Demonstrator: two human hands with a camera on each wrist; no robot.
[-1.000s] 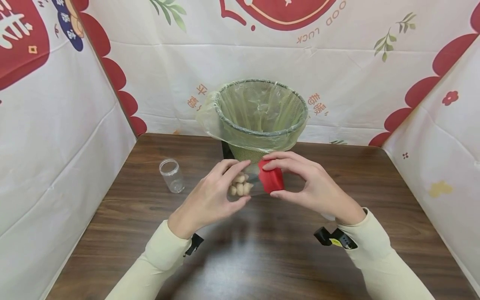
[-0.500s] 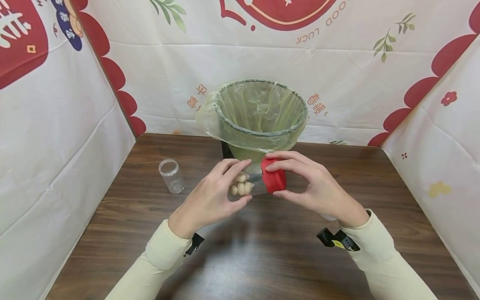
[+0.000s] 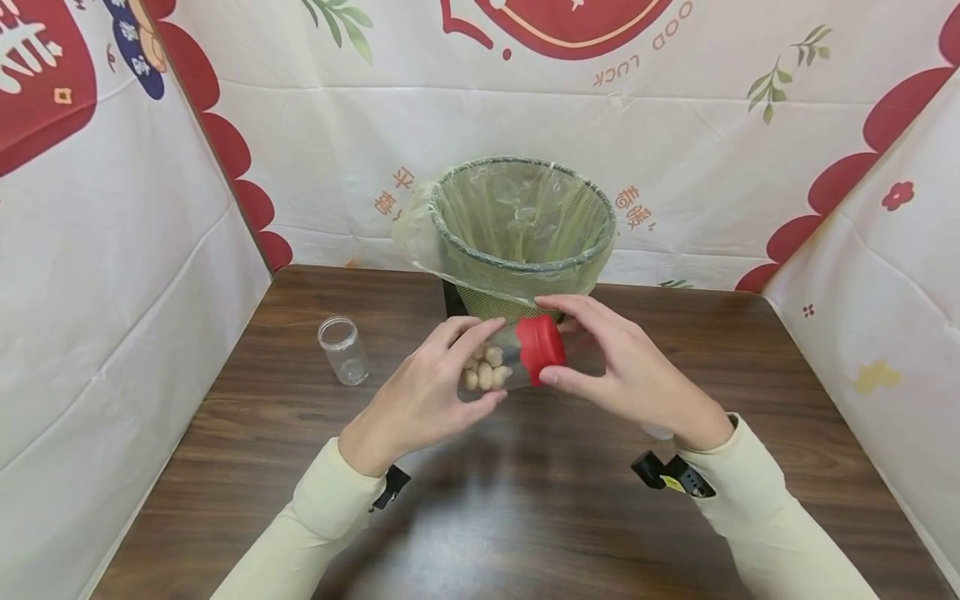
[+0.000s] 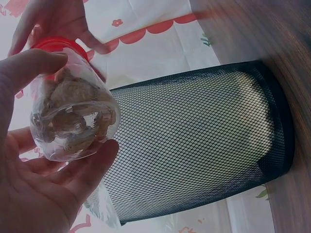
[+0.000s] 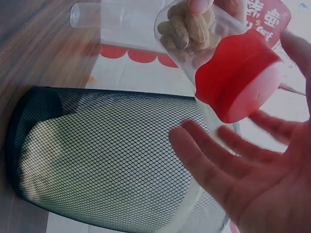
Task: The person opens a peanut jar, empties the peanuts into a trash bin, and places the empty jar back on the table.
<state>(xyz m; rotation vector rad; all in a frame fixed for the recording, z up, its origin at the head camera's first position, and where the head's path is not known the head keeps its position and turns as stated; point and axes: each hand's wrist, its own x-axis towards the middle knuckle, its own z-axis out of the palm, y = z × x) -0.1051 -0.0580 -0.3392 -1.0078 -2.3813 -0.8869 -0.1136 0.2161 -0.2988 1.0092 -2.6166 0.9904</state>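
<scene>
A clear jar (image 3: 512,357) of peanuts (image 5: 187,28) lies tilted on its side in my left hand (image 3: 420,387), its red cap pointing right. The left fingers and thumb curl round the jar's lower part, as the left wrist view of the jar (image 4: 73,116) shows. The red cap (image 5: 243,80) has a wavy edge hanging over the jar's neck. My right hand (image 3: 633,371) is spread beside the cap. In the right wrist view its fingers (image 5: 209,160) are loose and apart from the cap; the thumb overlaps the cap's edge in the head view.
A mesh bin (image 4: 194,141) with a pale yellow bag (image 3: 517,279) over its rim stands just behind the hands. An uncapped clear jar (image 3: 345,354) stands on the wooden table (image 3: 480,533) at the left. Something whitish (image 3: 658,432) shows under the right wrist. Printed cloth (image 3: 337,142) walls the table.
My right hand has loosened from the red cap, its fingers spreading off it. The cap looks turned from before. The left hand keeps its hold on the jar, almost in place.
</scene>
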